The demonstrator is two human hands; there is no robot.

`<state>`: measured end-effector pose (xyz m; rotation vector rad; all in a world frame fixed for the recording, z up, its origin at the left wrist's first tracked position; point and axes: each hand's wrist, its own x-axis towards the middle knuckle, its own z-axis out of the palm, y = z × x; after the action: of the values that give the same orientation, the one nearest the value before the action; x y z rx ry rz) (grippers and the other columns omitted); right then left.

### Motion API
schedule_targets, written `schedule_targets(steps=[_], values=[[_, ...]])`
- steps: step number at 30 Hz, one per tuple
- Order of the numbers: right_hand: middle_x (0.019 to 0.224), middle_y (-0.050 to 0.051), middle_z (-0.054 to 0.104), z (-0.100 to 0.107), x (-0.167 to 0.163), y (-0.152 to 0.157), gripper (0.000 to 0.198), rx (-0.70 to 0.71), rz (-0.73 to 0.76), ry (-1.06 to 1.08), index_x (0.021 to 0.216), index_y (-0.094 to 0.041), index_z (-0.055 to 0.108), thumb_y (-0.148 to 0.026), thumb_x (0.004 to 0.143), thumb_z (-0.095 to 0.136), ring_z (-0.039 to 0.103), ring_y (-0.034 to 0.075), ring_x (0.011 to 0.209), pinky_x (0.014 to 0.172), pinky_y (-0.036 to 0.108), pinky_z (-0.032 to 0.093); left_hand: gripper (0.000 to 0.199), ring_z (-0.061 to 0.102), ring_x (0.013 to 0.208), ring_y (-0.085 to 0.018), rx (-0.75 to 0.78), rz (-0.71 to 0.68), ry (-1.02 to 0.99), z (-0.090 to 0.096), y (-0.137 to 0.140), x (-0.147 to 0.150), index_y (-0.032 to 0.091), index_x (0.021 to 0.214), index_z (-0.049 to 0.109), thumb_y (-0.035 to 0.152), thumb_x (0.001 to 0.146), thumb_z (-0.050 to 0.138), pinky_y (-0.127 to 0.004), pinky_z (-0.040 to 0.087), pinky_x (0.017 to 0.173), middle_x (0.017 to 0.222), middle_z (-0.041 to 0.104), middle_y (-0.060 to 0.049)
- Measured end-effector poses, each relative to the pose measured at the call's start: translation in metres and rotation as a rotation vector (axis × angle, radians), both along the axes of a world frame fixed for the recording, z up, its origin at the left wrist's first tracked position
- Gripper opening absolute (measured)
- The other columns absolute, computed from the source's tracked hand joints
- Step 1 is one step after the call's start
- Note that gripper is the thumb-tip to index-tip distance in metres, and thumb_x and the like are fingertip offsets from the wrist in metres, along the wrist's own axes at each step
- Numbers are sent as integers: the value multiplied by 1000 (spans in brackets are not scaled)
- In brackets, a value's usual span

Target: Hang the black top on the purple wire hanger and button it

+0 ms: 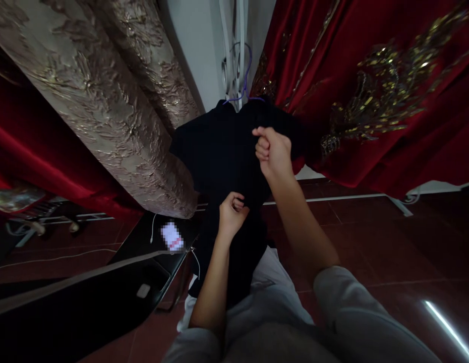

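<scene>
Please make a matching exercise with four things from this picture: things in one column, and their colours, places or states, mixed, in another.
1. hanger
2. dark garment
3. right hand
4. red cloth at the picture's right

A. bears shiny gold decoration
B. appears higher in the picture than the left hand
C. purple
D. hangs below the hook

Pairs: 1-C, 2-D, 3-B, 4-A

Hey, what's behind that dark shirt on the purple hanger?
White bars and a pale wall show above the dark shirt, and red fabric peeks out past one side. Whatever is directly behind its body is covered by the cloth.
</scene>
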<state>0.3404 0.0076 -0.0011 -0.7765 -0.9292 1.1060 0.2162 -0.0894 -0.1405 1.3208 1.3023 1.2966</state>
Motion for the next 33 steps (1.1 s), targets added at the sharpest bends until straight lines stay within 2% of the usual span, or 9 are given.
schedule_targets(steps=[3, 6, 10, 14, 18, 22, 27, 30, 33], values=[[57, -8, 35, 17, 0, 14, 31, 34, 35, -45, 87, -17, 65, -46, 96, 65, 35, 3, 42, 39, 18, 23, 27, 51, 62, -10, 13, -5, 7, -7, -1, 0, 18, 89, 63, 7, 65, 67, -21, 40, 58, 69, 52, 5], [58, -7, 39, 20, -5, 11, 31, 68, 27, -50, 89, -17, 64, -47, 97, 64, 38, 3, 43, 40, 17, 24, 30, 56, 65, -12, 65, -102, 81, 5, -1, -5, 20, 93, 64, 4, 68, 66, -23, 43, 60, 73, 57, 3], [57, -7, 41, 15, -10, 1, 32, 93, -12, -67, 86, -18, 61, -47, 99, 61, 42, 3, 45, 41, 16, 27, 30, 67, 81, -16, 276, -248, 103, 57, 15, -15, 21, 102, 67, 1, 81, 59, -29, 52, 74, 92, 69, -4], [58, -6, 38, 18, -8, -3, 35, 117, -4, -156, 78, -18, 56, -46, 98, 61, 42, 3, 46, 44, 15, 27, 19, 65, 89, -16, 701, -53, 99, 124, 58, -18, 21, 118, 67, 18, 100, 62, -28, 51, 81, 98, 66, -4], [57, -6, 39, 24, -3, -1, 30, 195, -29, -208, 74, -18, 56, -38, 96, 62, 38, 3, 47, 47, 16, 26, 21, 65, 97, -20, 835, 7, 288, 163, 93, -14, 19, 109, 70, 38, 103, 66, -30, 50, 87, 98, 65, -5], [55, -5, 40, 7, -4, 6, 26, 247, -126, -249, 66, -18, 52, -26, 88, 64, 33, 5, 48, 49, 21, 25, 23, 64, 94, -20, 871, 7, 411, 166, 95, -6, 17, 97, 69, 39, 103, 65, -31, 49, 88, 92, 65, -5], [51, -5, 42, -49, -11, 13, 25, 87, -189, -570, 59, -20, 50, -24, 78, 64, 35, 8, 49, 51, 25, 27, 26, 62, 102, -20, 940, 205, 343, 168, 104, -34, 17, 98, 66, 41, 106, 60, -33, 46, 95, 100, 65, -6], [51, -5, 43, -73, -14, 8, 23, 34, -141, -713, 59, -21, 48, -25, 76, 63, 37, 9, 50, 53, 26, 29, 29, 57, 116, -22, 775, 316, 104, 174, 122, -73, 20, 98, 60, 47, 101, 66, -35, 44, 101, 99, 63, -4], [53, -4, 45, -79, -18, 0, 23, 85, -107, -762, 59, -21, 47, -25, 76, 62, 41, 10, 52, 55, 26, 31, 28, 56, 110, -20, 605, 188, 26, 167, 130, -98, 22, 96, 58, 49, 100, 66, -35, 46, 98, 87, 60, -1]])
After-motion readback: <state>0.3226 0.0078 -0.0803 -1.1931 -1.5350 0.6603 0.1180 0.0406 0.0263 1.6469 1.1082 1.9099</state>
